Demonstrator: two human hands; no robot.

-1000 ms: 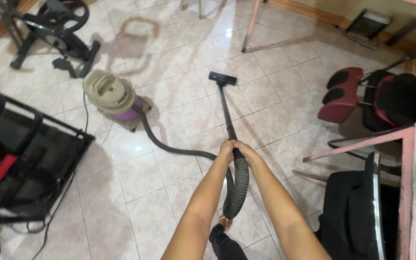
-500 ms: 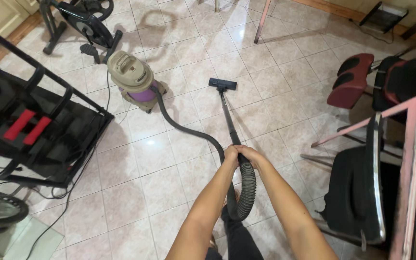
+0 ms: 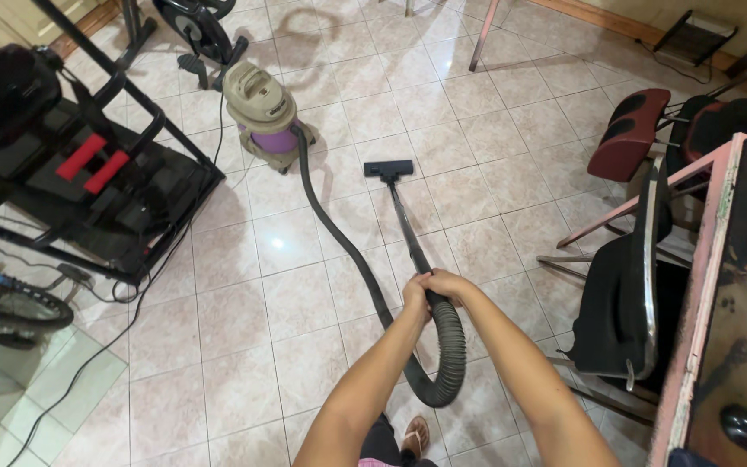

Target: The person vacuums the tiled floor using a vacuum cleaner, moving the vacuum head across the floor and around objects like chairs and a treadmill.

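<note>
Head view: left hand and right hand both wrapped tight around vacuum wand, seemingly touching each other. Floor nozzle flat on tiled floor; ribbed hose loops back to purple canister.

The single head-worn view looks steeply down and forward over the tiled floor, from standing height.
</note>
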